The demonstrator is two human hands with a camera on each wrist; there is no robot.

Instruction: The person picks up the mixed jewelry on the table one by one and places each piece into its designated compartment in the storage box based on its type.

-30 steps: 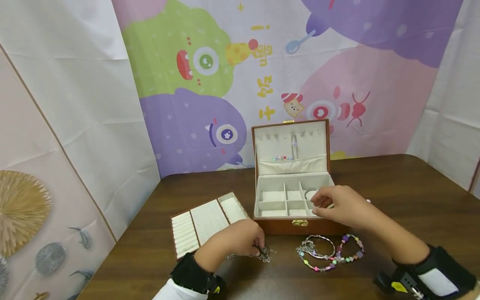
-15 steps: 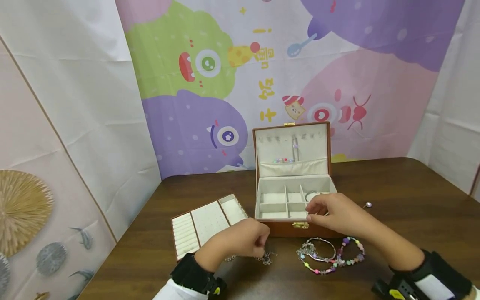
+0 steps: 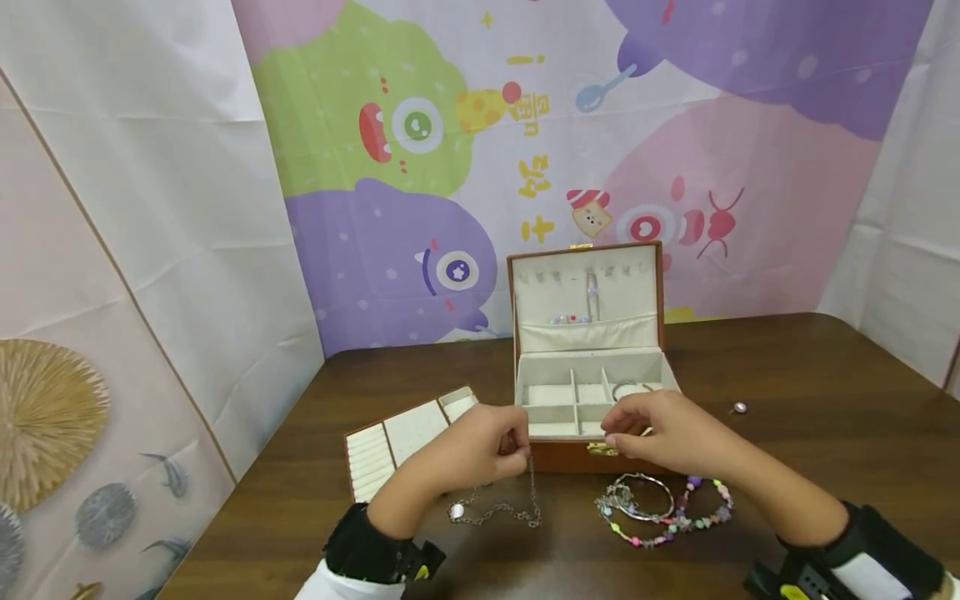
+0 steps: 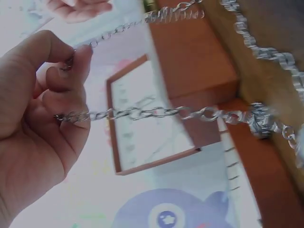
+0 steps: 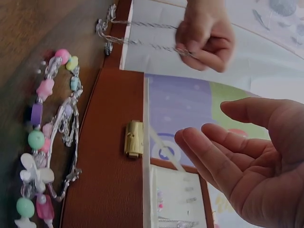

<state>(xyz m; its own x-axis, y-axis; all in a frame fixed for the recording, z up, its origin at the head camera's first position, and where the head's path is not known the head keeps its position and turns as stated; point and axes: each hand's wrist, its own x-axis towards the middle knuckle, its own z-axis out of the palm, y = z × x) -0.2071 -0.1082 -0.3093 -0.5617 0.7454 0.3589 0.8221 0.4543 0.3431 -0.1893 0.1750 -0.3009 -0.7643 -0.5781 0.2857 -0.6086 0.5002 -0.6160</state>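
Observation:
My left hand [image 3: 480,446] pinches a silver chain necklace [image 4: 147,113], raised so that strands hang from the fingers. The lower part of the chain, with a round pale pendant [image 3: 457,511], lies low near the tabletop. In front of the lidded jewelry box [image 3: 540,457], my right hand [image 3: 667,429] hovers over its front right corner, fingers loosely bent and thumb apart, holding nothing in the right wrist view. The box stands open, its pale compartments partly hidden behind that hand. A silver ring-shaped piece [image 3: 621,387] shows in a right compartment.
The removable tray [image 3: 414,433] with ring rolls lies left of the box, partly covered by my left arm. Beaded bracelets [image 3: 647,542] and a silver bangle [image 3: 667,500] lie before the box. A small pearl-tipped piece [image 3: 740,407] rests on the table [image 3: 810,375] at right.
My left hand has risen from the table, lifting part of the chain necklace. My right hand has drawn slightly left and down toward the box's front edge, uncovering the pearl-tipped piece.

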